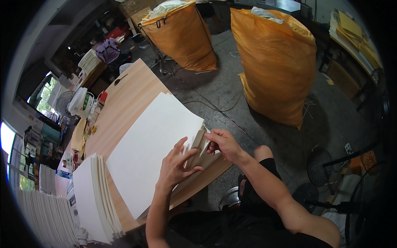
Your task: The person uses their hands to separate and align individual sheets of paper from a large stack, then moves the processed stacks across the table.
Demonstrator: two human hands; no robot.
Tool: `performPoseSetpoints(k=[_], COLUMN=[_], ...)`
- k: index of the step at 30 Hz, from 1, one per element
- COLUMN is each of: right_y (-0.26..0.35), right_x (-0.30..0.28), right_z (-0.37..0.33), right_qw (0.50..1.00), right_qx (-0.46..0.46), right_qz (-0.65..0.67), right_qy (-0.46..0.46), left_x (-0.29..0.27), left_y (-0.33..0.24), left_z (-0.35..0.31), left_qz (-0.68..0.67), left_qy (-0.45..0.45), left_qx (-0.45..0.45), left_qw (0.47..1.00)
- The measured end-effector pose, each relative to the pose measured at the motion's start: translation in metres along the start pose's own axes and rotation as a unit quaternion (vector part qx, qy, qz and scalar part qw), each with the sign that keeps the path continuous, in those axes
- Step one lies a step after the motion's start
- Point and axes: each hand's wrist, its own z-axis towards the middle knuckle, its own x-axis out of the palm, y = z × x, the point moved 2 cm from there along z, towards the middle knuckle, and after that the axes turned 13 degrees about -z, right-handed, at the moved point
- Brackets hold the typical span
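A stack of large white paper sheets (151,149) lies on the wooden table in front of me, with narrow folded flaps along its right edge. My left hand (178,164) rests at that edge, fingers spread apart, its fingertips touching the flaps. On the outer side of the same edge, my right hand (223,144) is closed, thumb and fingers pinching a pale paper flap (202,142). What lies under its curled fingers is partly hidden.
More white sheets are stacked on the wooden table (134,89) at left, near scissors (120,79) and a white bucket (81,102). Two big orange sacks (275,66) stand on the floor beyond. A person (108,51) sits far left; a fan (364,206) stands at right.
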Motion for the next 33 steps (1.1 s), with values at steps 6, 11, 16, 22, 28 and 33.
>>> performPoseSetpoints(k=[6, 11, 16, 22, 28, 33], right_y=[-0.002, -0.002, -0.005, -0.004, 0.003, 0.008], right_x=[-0.005, -0.007, -0.003, -0.003, -0.001, -0.010], right_z=[-0.001, -0.005, -0.007, 0.000, -0.005, -0.040], right_qw=[0.999, 1.000, 0.874, 0.999, 0.994, 0.745], right_qx=[-0.018, -0.022, -0.197, -0.043, -0.052, -0.273], right_qz=[-0.047, -0.010, -0.429, -0.025, -0.090, -0.545], right_qy=[-0.001, -0.005, -0.115, -0.009, -0.037, -0.271], left_x=[0.001, -0.002, 0.005, 0.002, 0.006, 0.002], left_y=[0.008, 0.007, 0.010, 0.002, 0.009, -0.001], left_z=[0.001, 0.002, -0.002, 0.000, -0.003, 0.000], left_qz=[-0.030, -0.037, -0.033, 0.017, -0.020, -0.025], left_qy=[-0.004, 0.003, -0.032, 0.003, -0.024, -0.018], left_qx=[-0.003, 0.007, -0.016, 0.023, 0.020, 0.011], left_qw=[1.000, 0.999, 0.999, 1.000, 0.999, 0.999])
